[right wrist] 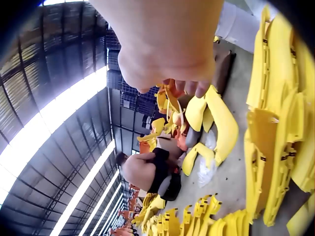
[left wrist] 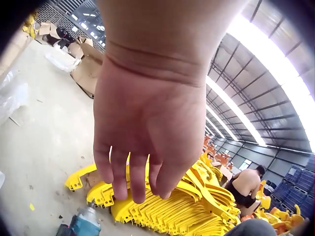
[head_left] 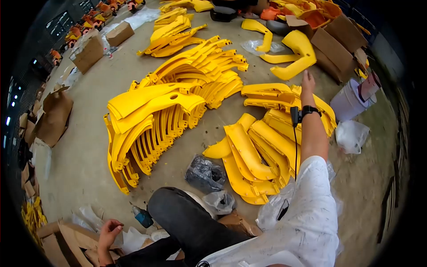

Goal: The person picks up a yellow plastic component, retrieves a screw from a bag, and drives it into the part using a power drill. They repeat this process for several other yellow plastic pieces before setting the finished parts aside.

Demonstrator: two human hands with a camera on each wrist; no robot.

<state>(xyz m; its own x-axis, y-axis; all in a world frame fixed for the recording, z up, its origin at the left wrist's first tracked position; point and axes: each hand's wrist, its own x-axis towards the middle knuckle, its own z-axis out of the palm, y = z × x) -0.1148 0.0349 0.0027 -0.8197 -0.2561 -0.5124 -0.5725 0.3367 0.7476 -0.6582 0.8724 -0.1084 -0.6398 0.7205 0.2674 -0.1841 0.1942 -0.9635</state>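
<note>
My right hand reaches far forward, its curled fingers at the bend of a curved yellow plastic part. In the right wrist view, the fingertips meet that bend, and the palm hides much of the grip. A straight end of another yellow piece shows behind it. Low on the left, my left hand hangs with loosely bent fingers and nothing in them. Close to it stands a teal power drill, also visible below the hand in the left wrist view.
Long rows of nested yellow parts cover the middle floor. More curved yellow pieces lie stacked by my right side. A white bucket stands to the right, near cardboard. Another person sits bent forward beyond the rows.
</note>
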